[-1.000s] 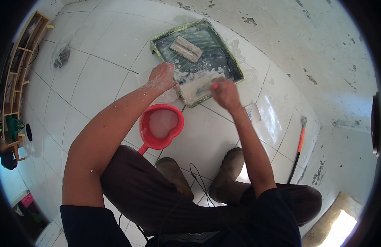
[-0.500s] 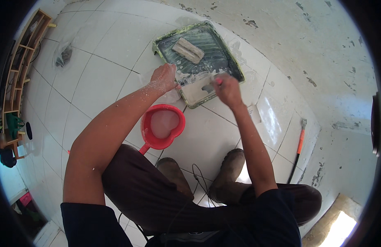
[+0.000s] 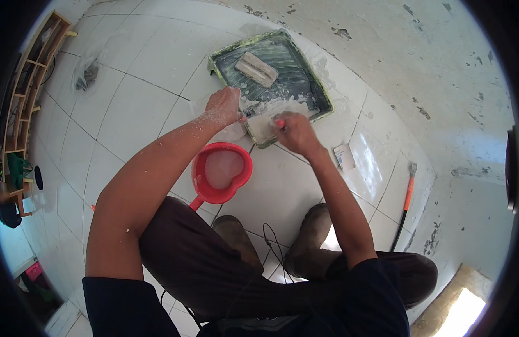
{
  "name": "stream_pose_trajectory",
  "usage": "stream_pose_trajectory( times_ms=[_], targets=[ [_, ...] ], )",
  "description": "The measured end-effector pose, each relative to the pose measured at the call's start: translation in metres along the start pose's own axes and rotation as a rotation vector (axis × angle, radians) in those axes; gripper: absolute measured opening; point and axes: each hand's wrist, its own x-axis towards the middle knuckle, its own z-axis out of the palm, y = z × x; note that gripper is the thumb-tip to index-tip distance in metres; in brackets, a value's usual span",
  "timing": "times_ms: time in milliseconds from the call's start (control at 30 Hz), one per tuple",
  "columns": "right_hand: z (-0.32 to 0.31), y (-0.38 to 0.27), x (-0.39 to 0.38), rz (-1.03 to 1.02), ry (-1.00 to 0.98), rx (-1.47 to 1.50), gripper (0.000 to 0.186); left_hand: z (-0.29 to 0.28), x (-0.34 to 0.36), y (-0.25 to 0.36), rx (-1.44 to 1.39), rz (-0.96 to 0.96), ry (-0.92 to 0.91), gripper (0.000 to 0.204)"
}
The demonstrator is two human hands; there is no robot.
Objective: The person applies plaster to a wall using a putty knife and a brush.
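My right hand [image 3: 297,133] is closed round the red handle of a putty knife [image 3: 279,123], over the shallow end of a dark green paint tray [image 3: 296,62]. The blade is hidden now; half a second ago a grey flat blade showed. Wet white paste [image 3: 262,128] fills the tray's near end and smears up its ribbed slope. At the tray's left rim, my left hand [image 3: 224,105] is closed on the edge, its fingers partly hidden and dusted white. A worn, block-shaped float [image 3: 256,69] lies on the ribs.
A red dipper [image 3: 197,178] with milky liquid stands between my left arm and my boots. Right of my right forearm lies a small card [image 3: 344,156], then a hammer with an orange grip [image 3: 410,192]. A thin cable [image 3: 269,241] loops between the boots; a peeling wall [image 3: 394,67] rises beyond.
My right hand has moved left and slightly toward me with the putty knife, across the paste. The card beside my forearm shows more fully. My left hand has stayed at the rim.
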Motion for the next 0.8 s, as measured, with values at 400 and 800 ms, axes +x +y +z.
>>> stream_pose_trajectory(
  times_ms=[400,800],
  targets=[
    [-0.001,-0.008,0.003,0.049,0.194,0.334,0.025,-0.002,0.0,0.0,-0.007,-0.012,-0.005,0.069],
    [-0.003,0.029,-0.004,0.372,0.301,0.334,0.03,-0.004,-0.002,0.002,-0.004,-0.019,-0.01,0.069]
  ],
)
